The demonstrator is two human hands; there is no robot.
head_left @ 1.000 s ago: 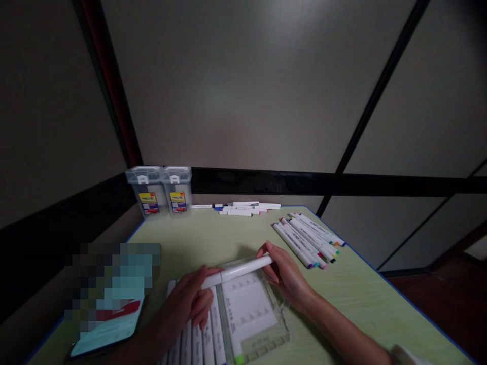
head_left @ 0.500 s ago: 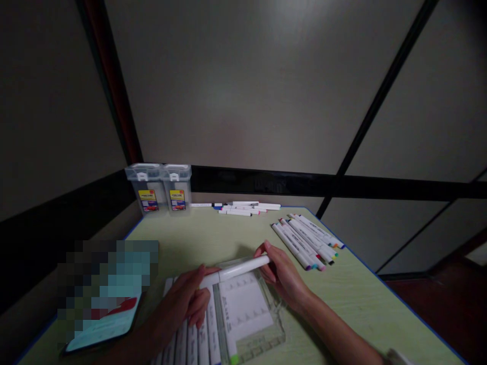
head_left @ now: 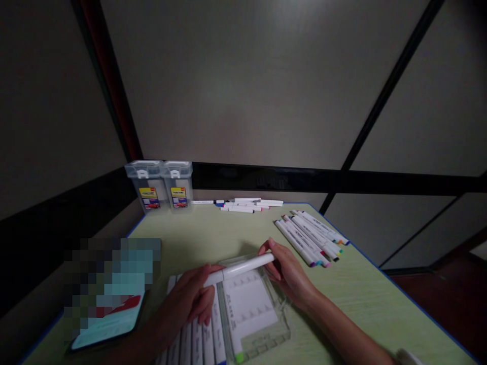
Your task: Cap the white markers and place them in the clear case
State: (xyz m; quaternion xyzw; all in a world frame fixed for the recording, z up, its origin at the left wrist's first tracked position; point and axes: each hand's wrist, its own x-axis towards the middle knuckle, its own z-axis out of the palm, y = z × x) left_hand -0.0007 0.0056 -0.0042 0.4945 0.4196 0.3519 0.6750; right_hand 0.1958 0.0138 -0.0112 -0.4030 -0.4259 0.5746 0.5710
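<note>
Marker (head_left: 248,265) grasped by left fingers (head_left: 205,302) and right fingers (head_left: 265,248), well apart from right table edge (head_left: 417,306).

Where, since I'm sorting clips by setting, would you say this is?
Probably an indoor drawing or craft corner; home or classroom, I cannot tell. White markers with coloured ends lie on a pale green table, and a panelled wall rises behind it.

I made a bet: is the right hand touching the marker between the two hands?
Touching: the head view shows the right hand pinching one end of the held marker.
</note>
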